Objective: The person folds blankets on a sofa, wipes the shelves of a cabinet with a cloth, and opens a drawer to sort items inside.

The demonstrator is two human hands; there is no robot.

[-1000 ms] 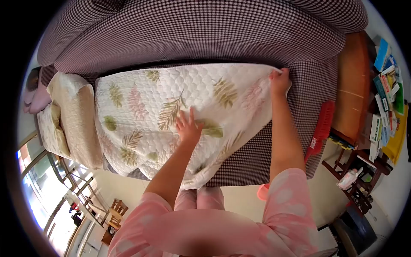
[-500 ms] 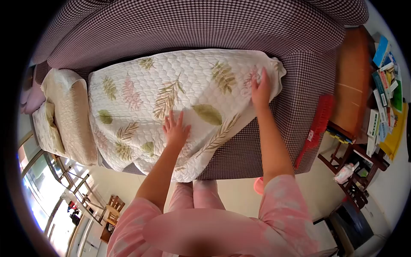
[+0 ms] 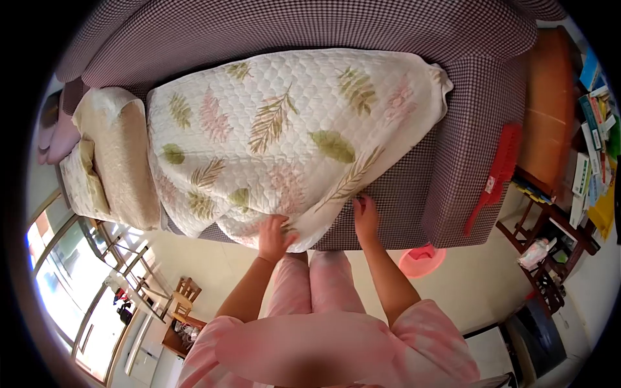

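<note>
Quilt (image 3: 272, 129): on sofa seat (image 3: 404, 200), near edge rumpled, not smoothed. L hand (image 3: 273, 240) half-curled at near edge, R hand (image 3: 366, 221) part-curled by slanting edge; grip unclear, both. Farther up, mostly spread flat, nr sofa back (image 3: 310, 32).

Home, living area | checked sofa (image 3: 479, 155) | pillows (image 3: 119, 158) | wooden chair (image 3: 185, 299) | red brush (image 3: 497, 171)
</note>
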